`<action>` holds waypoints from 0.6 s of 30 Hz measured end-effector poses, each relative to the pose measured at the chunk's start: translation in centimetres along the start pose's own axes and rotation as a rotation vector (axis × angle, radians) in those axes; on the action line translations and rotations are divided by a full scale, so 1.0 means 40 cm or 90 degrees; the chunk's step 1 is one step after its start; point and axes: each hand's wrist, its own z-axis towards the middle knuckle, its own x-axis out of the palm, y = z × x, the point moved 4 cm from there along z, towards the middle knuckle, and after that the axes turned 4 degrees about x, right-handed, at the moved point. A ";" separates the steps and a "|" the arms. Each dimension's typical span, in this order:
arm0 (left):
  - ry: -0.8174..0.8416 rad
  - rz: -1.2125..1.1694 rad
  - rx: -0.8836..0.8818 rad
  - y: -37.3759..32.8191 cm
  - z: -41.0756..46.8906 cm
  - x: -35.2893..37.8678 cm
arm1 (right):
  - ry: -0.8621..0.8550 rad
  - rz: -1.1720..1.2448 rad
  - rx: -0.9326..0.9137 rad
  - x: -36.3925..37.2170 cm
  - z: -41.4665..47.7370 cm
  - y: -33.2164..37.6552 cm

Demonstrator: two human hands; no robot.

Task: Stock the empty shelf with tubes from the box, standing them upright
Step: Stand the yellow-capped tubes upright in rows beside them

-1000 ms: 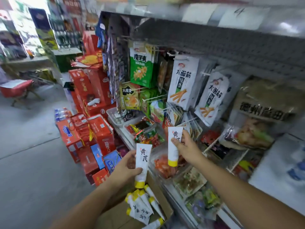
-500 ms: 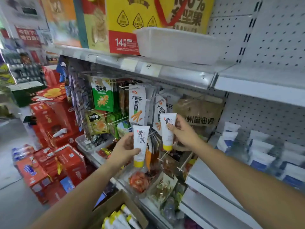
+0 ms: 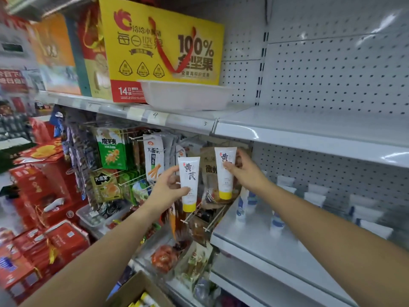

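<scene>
Stocking appears barely begun: no tube stands on the empty shelf (image 3: 309,127). Just below the shelf, the left hand (image 3: 168,187) grips the left tube (image 3: 188,180) with curled fingers. The right hand (image 3: 245,171) pinches the right tube (image 3: 225,171). Both caps point down. The box (image 3: 132,286), well below, holds more. The shelf is white metal with a pegboard back, in a shop aisle.

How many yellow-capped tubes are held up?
2. One tube in the left hand, a second tube in the right hand. More sit in the cardboard box, mostly hidden.
</scene>
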 end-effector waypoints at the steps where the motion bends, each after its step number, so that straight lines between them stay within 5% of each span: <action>1: 0.005 0.005 0.004 -0.011 -0.003 0.019 | -0.006 -0.001 -0.001 -0.022 -0.013 0.001; 18: 0.141 -0.035 0.064 -0.147 -0.051 0.464 | -0.160 -0.050 0.054 -0.485 -0.326 -0.038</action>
